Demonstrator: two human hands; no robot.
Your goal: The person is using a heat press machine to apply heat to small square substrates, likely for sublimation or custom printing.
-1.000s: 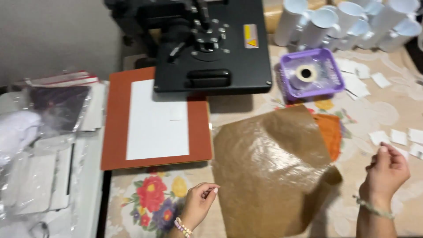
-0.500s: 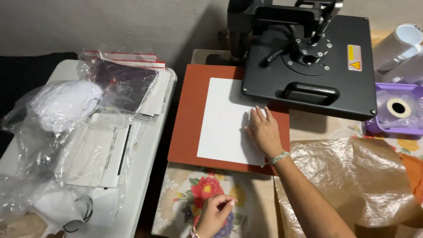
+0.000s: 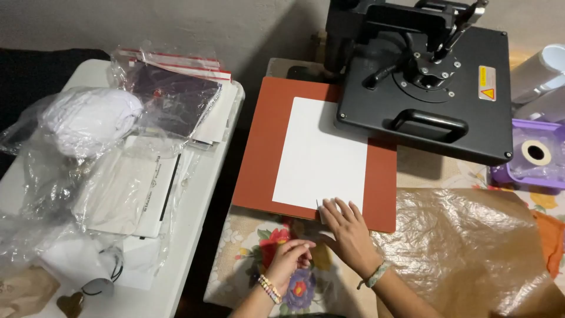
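White sheet (image 3: 321, 156) lies flat on the red pad (image 3: 259, 147), by the worktop's front edge. Looks light, floppy; pinch a corner. Right hand (image 3: 347, 227) spread on its near edge; left hand (image 3: 291, 256) loosely curled, empty.

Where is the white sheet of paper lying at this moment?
In the head view, the white sheet lies flat on the rust-red pad, left of the black press head, with the right hand at its near edge.

The right hand (image 3: 347, 231) is laid flat, palm down, with fingers spread forward. The left hand (image 3: 290, 259) is held loosely curled just beside it.
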